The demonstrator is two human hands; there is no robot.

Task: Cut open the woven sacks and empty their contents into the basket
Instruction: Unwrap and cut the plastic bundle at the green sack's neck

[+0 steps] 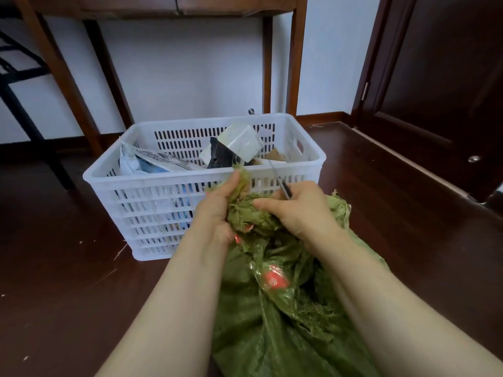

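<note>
Green woven sack (245,317) nearest, crumpled on the floor (68,281) between both bare forearms. Shiny weave, frayed strands at the top, a red printed patch (273,278) showing through a glossy fold.

Left grip (217,205): clenched round the bunched, shredded mouth of the sack, a tuft of fibres sticking up past the fingertips. Right grip (298,210): grasping a knife (279,180) by its dark handle, thumb lying against the bunched weave. The thin blade angles up and left toward the basket rim. Whether the edge touches the sack cannot be told.

Floor: dark red-brown boards, glossy, with pale reflections. A few loose light fibres (119,251) and specks lie on it left of the sack.

Just beyond the hands stands the white plastic basket (152,213), slotted walls, set directly on the floor. Partly filled: a white-and-blue printed pouch (152,163) at the left, a white box (241,142) tilted on a corner, a black item (221,157) under it, brown cardboard (275,155) at the right.

Behind the basket, the brown wooden legs of a table (296,63) against a white wall (190,77) with dark skirting. A black metal frame (19,77) stands far left. Far right, a dark wooden door (441,77), its hinge (364,91) visible on the frame, and a small round metal stop (474,159) on the floor before it.
</note>
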